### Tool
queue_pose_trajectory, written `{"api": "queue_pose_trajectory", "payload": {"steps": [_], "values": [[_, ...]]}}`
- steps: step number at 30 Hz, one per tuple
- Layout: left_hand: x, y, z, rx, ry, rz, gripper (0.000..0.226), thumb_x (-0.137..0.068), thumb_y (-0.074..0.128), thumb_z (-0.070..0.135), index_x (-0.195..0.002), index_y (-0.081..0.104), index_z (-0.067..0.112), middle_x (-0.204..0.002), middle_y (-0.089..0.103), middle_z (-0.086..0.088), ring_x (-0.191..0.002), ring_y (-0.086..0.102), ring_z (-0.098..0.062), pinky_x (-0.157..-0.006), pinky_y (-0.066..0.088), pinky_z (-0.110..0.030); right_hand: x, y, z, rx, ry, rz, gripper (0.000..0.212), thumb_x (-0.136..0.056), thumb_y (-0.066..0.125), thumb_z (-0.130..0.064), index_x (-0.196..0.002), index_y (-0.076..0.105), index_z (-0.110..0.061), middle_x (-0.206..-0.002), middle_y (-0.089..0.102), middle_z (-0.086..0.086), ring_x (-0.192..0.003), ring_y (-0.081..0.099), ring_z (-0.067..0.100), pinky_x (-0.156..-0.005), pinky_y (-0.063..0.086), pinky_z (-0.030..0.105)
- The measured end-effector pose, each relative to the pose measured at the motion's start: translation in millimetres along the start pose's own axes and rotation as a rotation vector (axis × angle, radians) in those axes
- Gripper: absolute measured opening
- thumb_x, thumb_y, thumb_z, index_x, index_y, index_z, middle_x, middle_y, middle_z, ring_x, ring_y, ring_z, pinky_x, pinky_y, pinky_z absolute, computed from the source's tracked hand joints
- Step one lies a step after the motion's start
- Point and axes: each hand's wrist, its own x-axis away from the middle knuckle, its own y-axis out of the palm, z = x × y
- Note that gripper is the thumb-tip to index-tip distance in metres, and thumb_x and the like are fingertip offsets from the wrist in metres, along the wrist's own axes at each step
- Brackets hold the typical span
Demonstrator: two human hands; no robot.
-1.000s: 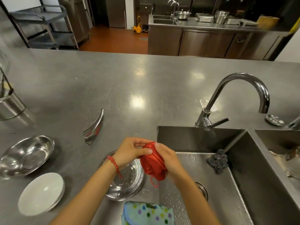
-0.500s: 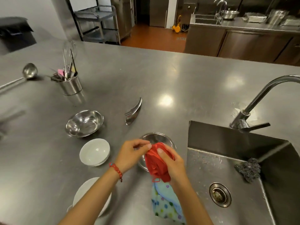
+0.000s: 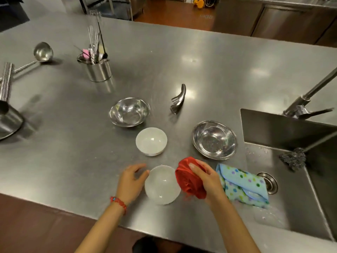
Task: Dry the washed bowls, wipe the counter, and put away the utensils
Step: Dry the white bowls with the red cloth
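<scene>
My right hand [image 3: 206, 178] grips a bunched red cloth [image 3: 189, 179] just above the counter's front edge. My left hand [image 3: 130, 181] is beside the nearest white bowl [image 3: 162, 185], thumb tip at its left rim, fingers curved and not closed round it. A second white bowl [image 3: 151, 141] stands behind it. Two steel bowls sit on the counter, one at centre [image 3: 129, 112] and a wet one [image 3: 215, 139] near the sink. A curved steel serving fork [image 3: 177, 99] lies between them. A steel utensil holder [image 3: 99, 70] and a ladle [image 3: 42, 52] are far left.
A blue dotted cloth [image 3: 242, 185] drapes over the sink's [image 3: 295, 207] left edge. A steel scrubber [image 3: 293, 158] lies in the basin under the faucet [image 3: 300, 106]. A steel pot [image 3: 9, 121] stands at the left edge of the counter [image 3: 209, 66].
The view swung left and down. My left hand let go of the red cloth and moved to the near white bowl. My right hand keeps the cloth.
</scene>
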Motion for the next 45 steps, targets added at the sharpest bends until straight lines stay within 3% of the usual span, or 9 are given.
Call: {"api": "queue_pose_trajectory", "payload": {"steps": [6,11,15,19,22,24,31,41,45], "values": [[-2.1,8.1,-25.2,0.073,-0.158,-0.215,0.033,-0.082,0.066,0.013,-0.114,0.059,0.007,-0.108,0.063,-0.011,-0.091,0.055,-0.017,-0.081,0.042,-0.025,12.5,26.8,31.0,-0.034,-0.005,0.125,0.025,-0.073,0.073,-0.012,-0.097,0.068,-0.019,-0.102,0.066,0.017,-0.079,0.068,0.036,-0.049,0.055,0.048],[-2.4,17.3,-31.2,0.098,-0.201,-0.366,0.031,-0.083,0.065,0.021,-0.112,0.058,0.011,-0.106,0.065,-0.010,-0.091,0.060,-0.024,-0.079,0.048,-0.030,19.0,33.4,39.6,-0.015,0.013,0.197,0.036,-0.075,0.071,-0.012,-0.110,0.063,-0.013,-0.107,0.064,0.017,-0.085,0.067,0.037,-0.057,0.054,0.056],[-2.9,23.7,-31.4,0.202,-0.252,-0.351,0.027,-0.084,0.063,0.010,-0.111,0.059,0.009,-0.107,0.064,-0.015,-0.094,0.059,-0.028,-0.082,0.050,-0.037,19.0,32.6,37.6,0.025,-0.020,0.215,0.034,-0.075,0.072,-0.011,-0.108,0.065,-0.014,-0.106,0.066,0.015,-0.077,0.069,0.025,-0.059,0.059,0.041],[-3.0,25.6,-32.0,0.402,-0.393,-0.354,0.020,-0.086,0.056,0.002,-0.102,0.062,0.012,-0.098,0.065,-0.012,-0.093,0.062,-0.032,-0.082,0.054,-0.052,14.5,35.6,35.7,0.203,-0.054,0.188,0.030,-0.072,0.076,-0.016,-0.094,0.064,-0.033,-0.097,0.064,-0.001,-0.077,0.069,0.029,-0.052,0.057,0.053],[-3.4,25.3,-31.6,0.526,-0.444,-0.325,0.024,-0.088,0.051,0.003,-0.105,0.063,0.015,-0.096,0.066,-0.009,-0.089,0.063,-0.028,-0.073,0.057,-0.046,7.9,46.1,39.9,0.509,-0.218,0.165,0.036,-0.070,0.076,-0.017,-0.091,0.055,-0.038,-0.089,0.059,-0.019,-0.083,0.062,0.008,-0.070,0.056,0.031],[-2.5,23.8,-32.0,0.578,-0.439,-0.331,0.027,-0.090,0.049,0.005,-0.104,0.066,0.021,-0.100,0.068,-0.009,-0.089,0.065,-0.026,-0.068,0.059,-0.043,2.8,54.7,46.8,0.688,-0.270,0.137,0.038,-0.070,0.075,-0.023,-0.095,0.050,-0.036,-0.088,0.057,-0.021,-0.081,0.056,0.000,-0.068,0.045,0.012],[-2.7,20.4,-38.8,0.643,-0.469,-0.360,0.022,-0.091,0.053,0.019,-0.095,0.072,0.029,-0.102,0.070,-0.009,-0.091,0.067,-0.030,-0.066,0.058,-0.047,-12.5,76.2,71.2,0.838,-0.292,0.174,0.036,-0.081,0.065,-0.025,-0.115,0.057,-0.018,-0.114,0.061,-0.001,-0.103,0.056,0.015,-0.090,0.043,0.024],[-3.6,26.1,-42.3,0.666,-0.513,-0.335,0.021,-0.091,0.054,0.020,-0.091,0.074,0.025,-0.089,0.072,-0.009,-0.080,0.068,-0.028,-0.067,0.058,-0.048,-22.0,72.4,64.2,1.075,-0.113,-0.107,0.025,-0.081,0.063,-0.018,-0.105,0.065,-0.012,-0.104,0.068,0.007,-0.094,0.060,0.020,-0.076,0.038,0.020],[-2.6,27.6,-42.1,0.658,-0.516,-0.344,0.023,-0.090,0.054,0.022,-0.083,0.076,0.029,-0.092,0.071,-0.008,-0.085,0.067,-0.030,-0.061,0.058,-0.043,-20.0,81.7,67.4,0.831,-0.132,0.153,0.022,-0.082,0.063,-0.018,-0.102,0.067,-0.011,-0.101,0.069,0.005,-0.093,0.061,0.018,-0.077,0.041,0.020]]}}
